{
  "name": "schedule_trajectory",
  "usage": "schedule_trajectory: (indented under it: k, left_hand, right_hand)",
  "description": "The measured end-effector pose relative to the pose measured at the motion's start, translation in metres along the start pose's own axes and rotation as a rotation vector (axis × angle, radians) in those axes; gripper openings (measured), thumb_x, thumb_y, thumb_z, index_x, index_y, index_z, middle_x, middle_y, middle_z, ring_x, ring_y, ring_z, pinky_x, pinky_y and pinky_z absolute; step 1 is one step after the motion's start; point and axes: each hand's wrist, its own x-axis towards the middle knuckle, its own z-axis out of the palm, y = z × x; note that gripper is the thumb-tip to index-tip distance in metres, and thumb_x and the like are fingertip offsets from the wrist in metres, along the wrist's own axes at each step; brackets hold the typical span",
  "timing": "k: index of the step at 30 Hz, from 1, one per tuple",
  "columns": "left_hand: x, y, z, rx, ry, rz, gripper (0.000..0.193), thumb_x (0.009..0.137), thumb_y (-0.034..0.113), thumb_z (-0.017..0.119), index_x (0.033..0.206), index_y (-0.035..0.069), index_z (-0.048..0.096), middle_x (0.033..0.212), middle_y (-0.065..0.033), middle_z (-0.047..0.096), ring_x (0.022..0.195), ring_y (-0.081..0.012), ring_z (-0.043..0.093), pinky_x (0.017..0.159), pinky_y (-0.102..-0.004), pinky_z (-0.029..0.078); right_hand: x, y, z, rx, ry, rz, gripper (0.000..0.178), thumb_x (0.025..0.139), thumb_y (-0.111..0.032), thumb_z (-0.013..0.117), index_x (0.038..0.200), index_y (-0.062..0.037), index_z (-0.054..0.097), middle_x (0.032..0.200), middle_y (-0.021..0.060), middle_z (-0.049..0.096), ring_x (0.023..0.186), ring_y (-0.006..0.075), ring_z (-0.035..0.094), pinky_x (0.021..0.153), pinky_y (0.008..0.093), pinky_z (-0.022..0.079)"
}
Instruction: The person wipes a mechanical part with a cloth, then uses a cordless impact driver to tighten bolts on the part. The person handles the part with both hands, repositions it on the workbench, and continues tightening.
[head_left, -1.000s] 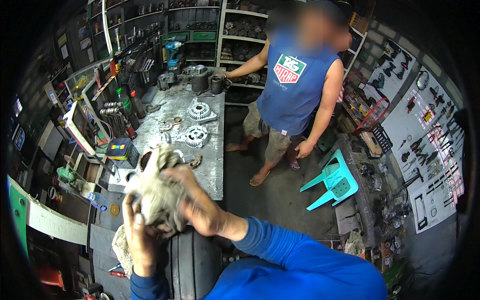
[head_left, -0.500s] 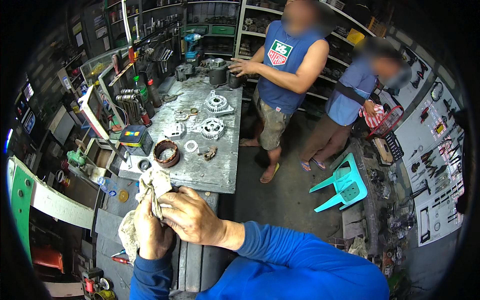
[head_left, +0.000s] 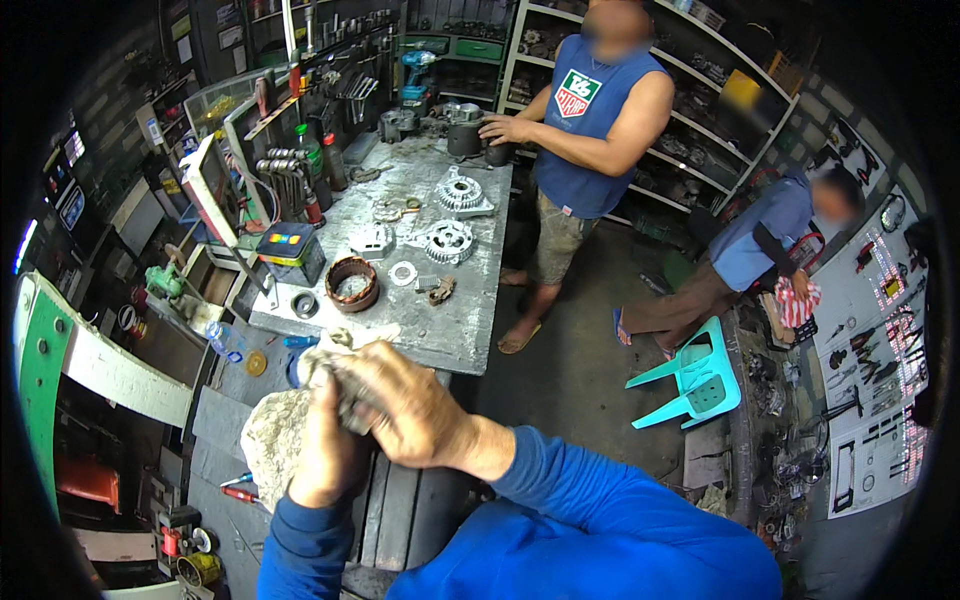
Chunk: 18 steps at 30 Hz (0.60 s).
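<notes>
A pale, stained rag (head_left: 272, 445) is bunched in both my hands in front of the workbench's near edge. My left hand (head_left: 325, 445) grips it from below, with a loose fold hanging down on the left. My right hand (head_left: 418, 408) is closed over the rag's bunched upper part, its fingers smeared by motion. Whether anything lies inside the cloth is hidden. Just beyond my hands, a stator ring with copper windings (head_left: 338, 299) stands on the bench. Near it are a dark ring (head_left: 304, 305), a pale flat ring (head_left: 403, 273) and a small brownish metal part (head_left: 440, 291).
Two alternator housings (head_left: 449, 243) lie farther up the metal workbench (head_left: 455, 335). A black box (head_left: 290, 253) and bottles line its left side. One co-worker (head_left: 600, 130) stands at the far end touching a dark cylinder; another (head_left: 755, 235) bends at the right beside a turquoise stool (head_left: 700, 375).
My right hand has shifted up over the rag and now covers more of it. The right-hand co-worker has moved right, leaning with a red-and-white cloth. The view has shifted slightly.
</notes>
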Motion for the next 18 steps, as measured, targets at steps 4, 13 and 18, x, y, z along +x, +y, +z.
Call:
schedule_trajectory:
  k: [4, 13, 18]
  left_hand:
    - [-0.001, 0.009, 0.023, 0.893, -0.166, 0.276, 0.077, 0.103, 0.050, 0.061, 0.152, -0.007, 0.045, 0.143, -0.0245, 0.060, 0.138, -0.0346, 0.055, 0.118, -0.0408, 0.039]
    - [-0.002, 0.022, 0.039, 0.998, 0.081, 0.334, 0.078, 0.084, 0.019, 0.085, 0.151, 0.003, 0.051, 0.148, -0.0218, 0.053, 0.128, -0.0350, 0.060, 0.104, -0.0443, 0.052]
    - [0.006, 0.022, -0.001, 1.034, 0.006, 0.233, 0.063, 0.092, 0.013, 0.067, 0.150, -0.002, 0.049, 0.148, -0.0175, 0.056, 0.134, -0.0312, 0.056, 0.115, -0.0413, 0.042]
  right_hand:
    - [0.008, 0.026, -0.004, 0.272, 0.203, 0.257, 0.022, 0.107, -0.016, 0.052, 0.114, 0.0007, 0.064, 0.096, 0.0146, 0.070, 0.089, 0.0227, 0.068, 0.081, 0.0367, 0.054]
    - [0.001, 0.039, -0.028, 0.431, 0.366, 0.372, 0.033, 0.114, -0.025, 0.041, 0.128, 0.0004, 0.056, 0.119, 0.0110, 0.059, 0.110, 0.0177, 0.057, 0.098, 0.0319, 0.047]
    - [-0.005, 0.004, -0.021, 0.168, -0.287, 0.025, 0.064, 0.091, -0.022, 0.063, 0.148, 0.0013, 0.047, 0.153, 0.0309, 0.037, 0.142, 0.0509, 0.044, 0.120, 0.0502, 0.036]
